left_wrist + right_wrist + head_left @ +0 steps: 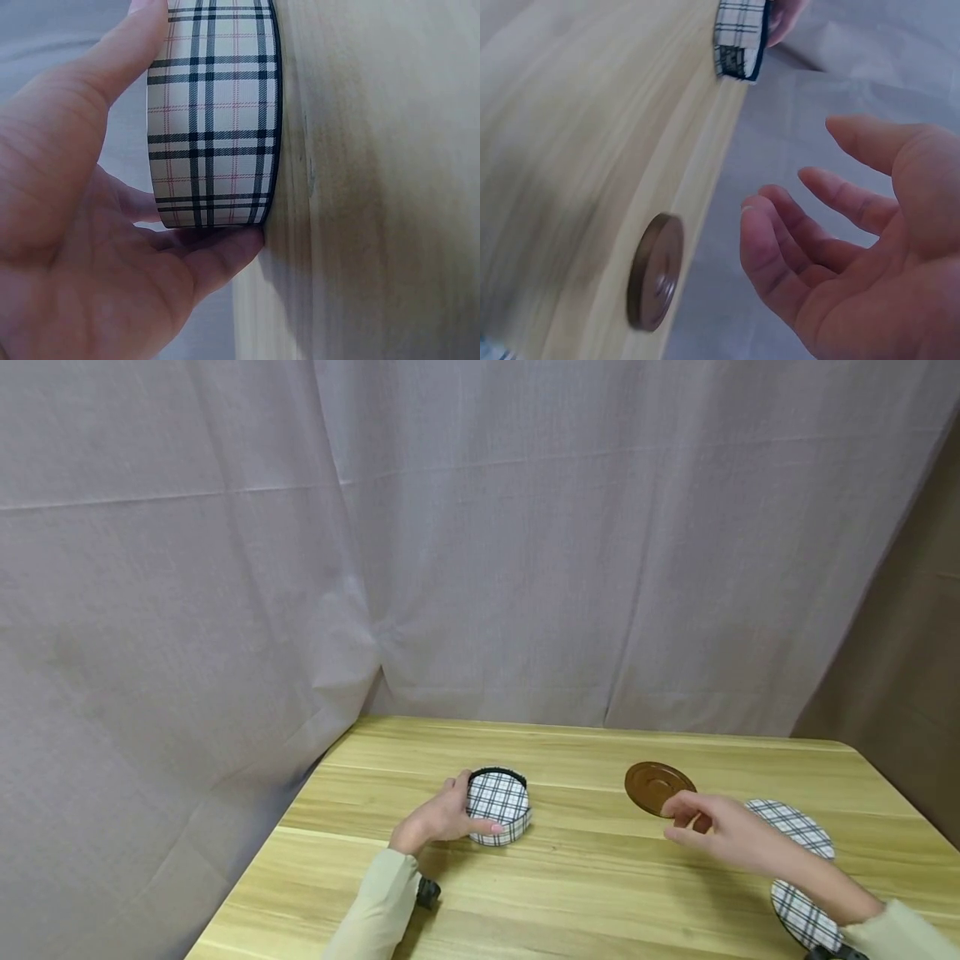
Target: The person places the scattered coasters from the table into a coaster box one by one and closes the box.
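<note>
Box (pixel 498 797) sits between thumb and fingers of the left grip (pixel 439 817).

Box (pixel 498 797) left on table (pixel 577 877); disc (pixel 656 783) right of it (coasters (pixel 799 827) farther right).

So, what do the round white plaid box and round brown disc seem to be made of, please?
Round white plaid box: probably card under matte paper or cloth, given its even wall and twill-like pattern.
Round brown disc: perhaps plastic or glazed ceramic, glossy, given its highlights.
</note>
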The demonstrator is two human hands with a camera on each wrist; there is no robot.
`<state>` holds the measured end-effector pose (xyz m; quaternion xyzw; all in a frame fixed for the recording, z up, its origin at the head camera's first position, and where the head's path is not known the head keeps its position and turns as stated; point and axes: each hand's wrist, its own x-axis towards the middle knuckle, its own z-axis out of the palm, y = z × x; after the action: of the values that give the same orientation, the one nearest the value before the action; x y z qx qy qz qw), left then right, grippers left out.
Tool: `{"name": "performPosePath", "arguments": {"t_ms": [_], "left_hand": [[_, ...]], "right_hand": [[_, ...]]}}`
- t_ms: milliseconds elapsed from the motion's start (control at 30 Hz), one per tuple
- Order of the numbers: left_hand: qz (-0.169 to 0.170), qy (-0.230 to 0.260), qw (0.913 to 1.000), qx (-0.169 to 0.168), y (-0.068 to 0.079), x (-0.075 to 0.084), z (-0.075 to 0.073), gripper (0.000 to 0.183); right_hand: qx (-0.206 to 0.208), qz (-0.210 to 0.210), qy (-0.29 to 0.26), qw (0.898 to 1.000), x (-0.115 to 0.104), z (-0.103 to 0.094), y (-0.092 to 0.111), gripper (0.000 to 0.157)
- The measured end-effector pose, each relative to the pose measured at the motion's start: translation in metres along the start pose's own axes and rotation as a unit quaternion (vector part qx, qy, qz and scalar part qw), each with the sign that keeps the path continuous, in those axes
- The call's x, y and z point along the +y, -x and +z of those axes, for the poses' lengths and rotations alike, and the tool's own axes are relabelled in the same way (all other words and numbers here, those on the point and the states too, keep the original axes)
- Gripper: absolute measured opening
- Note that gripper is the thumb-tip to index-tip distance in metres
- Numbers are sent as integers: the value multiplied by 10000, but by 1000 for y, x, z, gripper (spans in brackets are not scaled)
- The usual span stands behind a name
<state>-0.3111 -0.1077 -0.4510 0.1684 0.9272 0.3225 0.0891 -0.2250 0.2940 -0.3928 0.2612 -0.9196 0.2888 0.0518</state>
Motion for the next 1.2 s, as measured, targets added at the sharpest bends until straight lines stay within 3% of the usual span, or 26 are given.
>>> {"name": "performPosePath", "arguments": {"t_ms": [133, 333, 567, 933, 1200], "left_hand": [[36, -55, 10000, 7, -1, 0, 0, 117], [-1, -11, 10000, 14, -1, 1, -1, 118], [-37, -99, 9999, 3, 0, 1, -1, 119], [19, -42, 10000, -1, -3, 1, 0, 119], [10, 44, 10000, 9, -2, 2, 0, 118]], "right_hand": [[-152, -129, -44, 9998, 13, -3, 18, 18], [-327, 368, 315, 9983, 26, -12, 40, 28], [-320, 512, 495, 9969, 55, -22, 63, 35], [-826, 1646, 746, 9801, 96, -40, 92, 42], [-1216, 1851, 873, 9713, 125, -43, 115, 35]]}}
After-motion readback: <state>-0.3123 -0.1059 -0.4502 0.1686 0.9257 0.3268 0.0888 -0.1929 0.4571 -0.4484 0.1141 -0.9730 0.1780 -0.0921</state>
